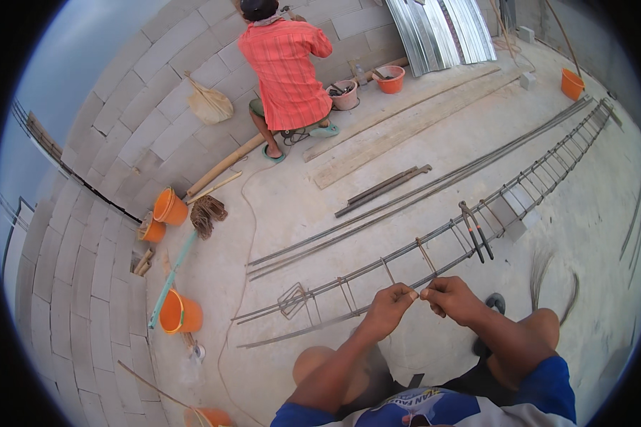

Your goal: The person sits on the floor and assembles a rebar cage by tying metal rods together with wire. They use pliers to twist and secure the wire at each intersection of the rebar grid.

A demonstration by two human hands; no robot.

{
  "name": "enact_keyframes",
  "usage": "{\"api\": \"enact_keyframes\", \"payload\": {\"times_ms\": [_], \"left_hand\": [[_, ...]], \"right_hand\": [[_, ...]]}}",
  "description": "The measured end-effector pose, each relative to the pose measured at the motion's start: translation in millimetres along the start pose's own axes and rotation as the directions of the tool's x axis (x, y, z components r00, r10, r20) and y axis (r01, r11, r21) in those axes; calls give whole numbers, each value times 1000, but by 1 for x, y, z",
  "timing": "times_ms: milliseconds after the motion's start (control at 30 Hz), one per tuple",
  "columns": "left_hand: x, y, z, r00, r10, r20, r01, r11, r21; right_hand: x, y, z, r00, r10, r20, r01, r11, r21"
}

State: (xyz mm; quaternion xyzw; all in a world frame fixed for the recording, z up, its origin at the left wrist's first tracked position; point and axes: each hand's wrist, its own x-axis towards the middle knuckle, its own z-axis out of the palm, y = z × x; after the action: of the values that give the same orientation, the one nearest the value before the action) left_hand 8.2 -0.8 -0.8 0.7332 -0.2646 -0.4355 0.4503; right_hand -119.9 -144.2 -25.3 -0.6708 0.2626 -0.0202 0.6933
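Observation:
My left hand (389, 312) and my right hand (450, 299) are raised close together, thumbs and fingertips pinched almost tip to tip. Whatever lies between the fingers is too small to make out. Just beyond them a long rebar cage (426, 255) of steel bars and square stirrups runs from lower left to upper right. A pair of pincers (468, 222) with dark and orange handles rests across its bars, right of my hands. Loose square stirrups (292, 300) sit at the cage's left end. Thin tie wire (541, 277) lies on the floor to the right.
Pale blocks (506, 215) lie under the cage. Beyond are loose rebar lengths (377, 208) and planks (406, 135). A person in a red shirt (286, 78) squats at the block wall (181, 99). Orange buckets (181, 313) stand at left; a cord (246, 235) crosses the floor.

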Motion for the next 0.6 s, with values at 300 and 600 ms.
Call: {"api": "enact_keyframes", "payload": {"times_ms": [300,600], "left_hand": [[4,-13,-8,990,-138,33,140,988,-63],[-1,-9,-9,992,-76,106,72,997,41]], "right_hand": [[-6,-2,13,669,-736,107,573,418,-704],[-10,-23,-10,995,-76,65,98,869,-485]]}}
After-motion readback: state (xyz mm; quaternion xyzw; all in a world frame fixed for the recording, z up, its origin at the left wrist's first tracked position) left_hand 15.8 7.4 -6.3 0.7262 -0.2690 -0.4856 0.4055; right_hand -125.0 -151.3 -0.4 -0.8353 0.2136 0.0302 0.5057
